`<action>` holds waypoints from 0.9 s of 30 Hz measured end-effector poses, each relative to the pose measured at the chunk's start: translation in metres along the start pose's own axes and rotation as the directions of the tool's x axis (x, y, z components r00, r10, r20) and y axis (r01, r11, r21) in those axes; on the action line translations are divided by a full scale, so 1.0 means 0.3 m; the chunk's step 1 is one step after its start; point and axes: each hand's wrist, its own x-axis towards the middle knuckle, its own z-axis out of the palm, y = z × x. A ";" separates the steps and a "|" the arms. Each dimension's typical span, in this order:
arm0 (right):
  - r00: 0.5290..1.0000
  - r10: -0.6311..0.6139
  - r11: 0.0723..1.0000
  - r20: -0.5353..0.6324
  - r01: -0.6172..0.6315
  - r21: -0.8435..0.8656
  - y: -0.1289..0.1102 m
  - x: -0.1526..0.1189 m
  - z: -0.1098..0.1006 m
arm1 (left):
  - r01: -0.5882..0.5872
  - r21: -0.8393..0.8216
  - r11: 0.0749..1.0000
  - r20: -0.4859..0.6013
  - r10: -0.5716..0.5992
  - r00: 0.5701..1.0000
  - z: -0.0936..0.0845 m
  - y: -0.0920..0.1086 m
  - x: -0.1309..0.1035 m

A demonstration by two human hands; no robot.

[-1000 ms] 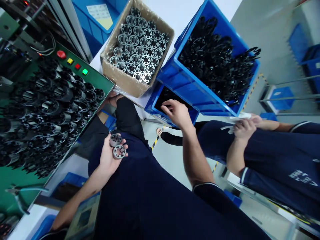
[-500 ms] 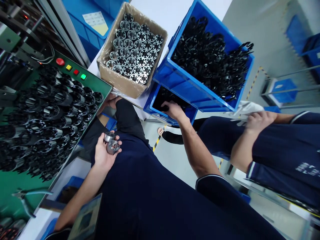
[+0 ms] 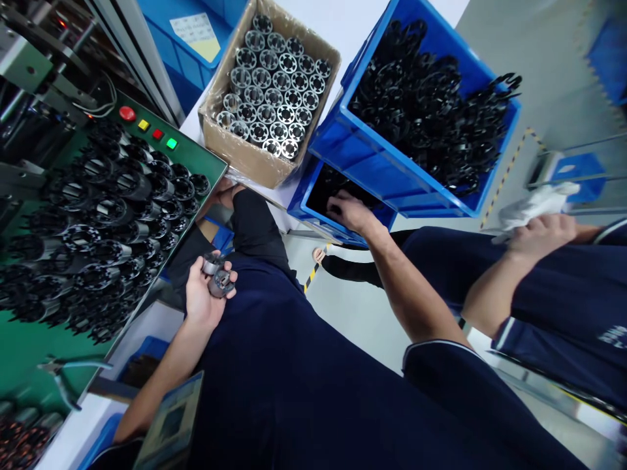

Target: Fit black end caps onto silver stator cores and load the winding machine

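My left hand [image 3: 206, 297] is held palm up in front of my torso, fingers curled around two stator cores. One stator core [image 3: 212, 263] lies toward the fingertips and the other [image 3: 220, 283] rests just beside it; both are grey metal cylinders with dark slotted ends. My right hand [image 3: 353, 212] reaches into the lower blue bin [image 3: 313, 222], fingers bent down among dark parts. Its fingertips are in shadow, so anything pinched there cannot be made out. Above this bin stands a larger blue bin [image 3: 406, 186] heaped with black plastic slotted pieces [image 3: 431, 111].
A cardboard box [image 3: 245, 153] holds rows of bare stator cores. On the green bench [image 3: 29, 339] stand many black-ended cores, pliers [image 3: 63, 378] and control buttons [image 3: 149, 129] beside a machine. A co-worker [image 3: 553, 281] stands at right, holding a white cloth [image 3: 536, 205].
The view has shifted slightly, so the bench and bins sit a little further right. My right hand stays in the lower bin with its fingers slightly more curled. The co-worker's white cloth has moved right.
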 end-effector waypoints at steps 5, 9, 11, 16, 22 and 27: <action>0.995 0.016 0.994 -0.098 -0.005 0.113 -0.027 -0.021 -0.003 | -0.058 0.016 0.998 0.057 0.057 0.997 -0.021 0.000 0.009; 0.953 0.139 0.976 -0.270 -0.086 0.200 -0.054 -0.059 -0.001 | -0.173 0.073 0.982 0.214 0.154 0.965 -0.064 -0.021 0.022; 0.902 0.212 0.963 -0.377 -0.126 0.240 -0.070 -0.081 0.001 | -0.251 0.096 0.963 0.325 0.208 0.922 -0.076 -0.030 0.022; 0.744 0.279 0.928 -0.608 -0.047 0.369 -0.242 -0.171 -0.002 | -0.450 0.080 0.890 0.519 0.348 0.781 -0.026 -0.033 -0.011; 0.647 -0.188 0.555 -0.739 0.691 0.463 -0.768 -0.318 -0.053 | -0.632 0.008 0.775 0.692 0.452 0.563 0.065 -0.031 -0.076; 0.605 -0.301 0.394 -0.737 0.783 0.481 -0.979 -0.327 -0.063 | -0.757 0.017 0.653 0.721 0.517 0.462 0.040 -0.046 -0.104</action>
